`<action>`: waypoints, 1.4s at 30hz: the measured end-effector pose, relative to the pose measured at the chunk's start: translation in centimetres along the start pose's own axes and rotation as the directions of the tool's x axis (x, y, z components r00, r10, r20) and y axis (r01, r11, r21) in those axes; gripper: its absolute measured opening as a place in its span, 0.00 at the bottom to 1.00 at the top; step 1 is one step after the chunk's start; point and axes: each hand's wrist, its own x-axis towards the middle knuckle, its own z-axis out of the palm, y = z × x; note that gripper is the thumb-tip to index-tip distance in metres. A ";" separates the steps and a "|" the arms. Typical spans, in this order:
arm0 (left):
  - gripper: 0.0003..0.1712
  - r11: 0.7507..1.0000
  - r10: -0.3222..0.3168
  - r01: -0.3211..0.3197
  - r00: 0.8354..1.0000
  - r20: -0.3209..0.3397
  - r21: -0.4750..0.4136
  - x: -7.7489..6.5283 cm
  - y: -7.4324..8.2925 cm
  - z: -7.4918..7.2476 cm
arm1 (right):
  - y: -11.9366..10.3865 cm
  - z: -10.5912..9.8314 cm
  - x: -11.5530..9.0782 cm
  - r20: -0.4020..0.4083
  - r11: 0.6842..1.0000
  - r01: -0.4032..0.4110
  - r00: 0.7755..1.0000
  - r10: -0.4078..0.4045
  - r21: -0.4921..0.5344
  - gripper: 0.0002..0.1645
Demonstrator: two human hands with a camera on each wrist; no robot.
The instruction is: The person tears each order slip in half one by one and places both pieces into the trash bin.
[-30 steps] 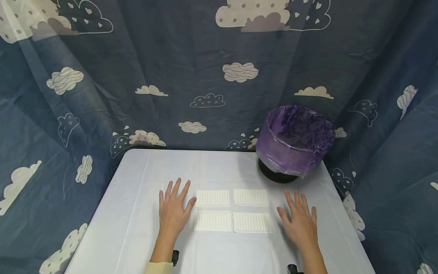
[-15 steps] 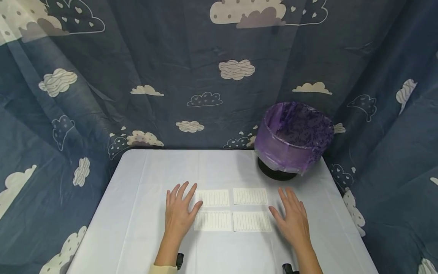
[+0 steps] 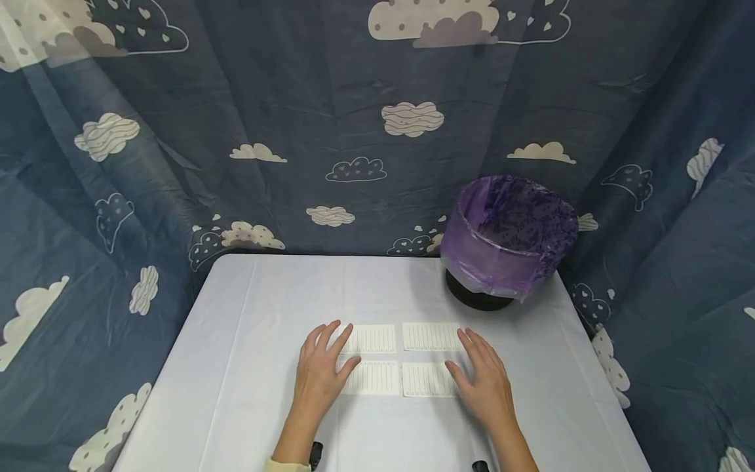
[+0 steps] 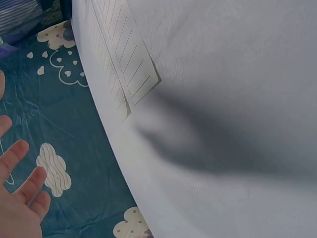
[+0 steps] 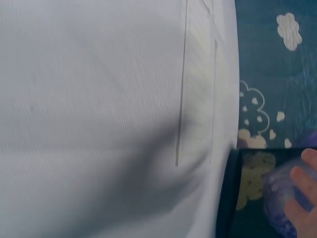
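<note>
Several pale rectangular sheets with rows of thin lines lie in a two-by-two layout: a back left sheet point(image 3: 373, 339), a back right sheet point(image 3: 430, 337), a front left sheet point(image 3: 376, 378) and a front right sheet point(image 3: 427, 380). My left hand point(image 3: 320, 370) hovers over the left edges of the left pair, fingers spread and relaxed, holding nothing. Over the right edges of the right pair is my right hand point(image 3: 485, 381), also relaxed with nothing in it. In the left wrist view, the spread fingers point(image 4: 30, 184) appear at the left border, and the hand's shadow falls beside the sheets.
A purple bin point(image 3: 492, 255) lined with a plastic bag stands on a black base at the table's back right corner. White cloth covers the table point(image 3: 283, 295). A dark blue curtain point(image 3: 307, 72) with cloud prints hangs behind and at both sides.
Both hands have moved inward, the left one to the right and the right one to the left, from beside the sheets to over their outer edges. The sheets have stayed in place.
</note>
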 end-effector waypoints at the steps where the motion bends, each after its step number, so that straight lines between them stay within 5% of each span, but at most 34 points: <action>1: 0.38 1.000 0.001 -0.001 1.000 0.003 0.001 0.0 0.1 0.0 | -0.1 0.2 0.0 -0.002 1.000 0.004 1.000 -0.004 0.007 0.43; 25: 0.33 0.997 0.067 -0.066 0.998 0.016 -0.035 -1.1 1.9 1.5 | -3.9 3.8 -0.9 -0.013 0.985 0.142 0.990 -0.141 0.095 0.42; 31: 0.29 0.998 0.036 -0.033 0.998 0.049 -0.056 -1.4 1.9 1.9 | -4.7 5.0 -0.9 -0.002 0.977 0.173 0.985 -0.174 0.127 0.43; 42: 0.31 0.998 -0.030 0.037 0.992 0.121 -0.058 -1.9 1.8 3.0 | -5.1 6.3 -0.8 0.068 0.981 0.104 0.991 -0.117 0.164 0.40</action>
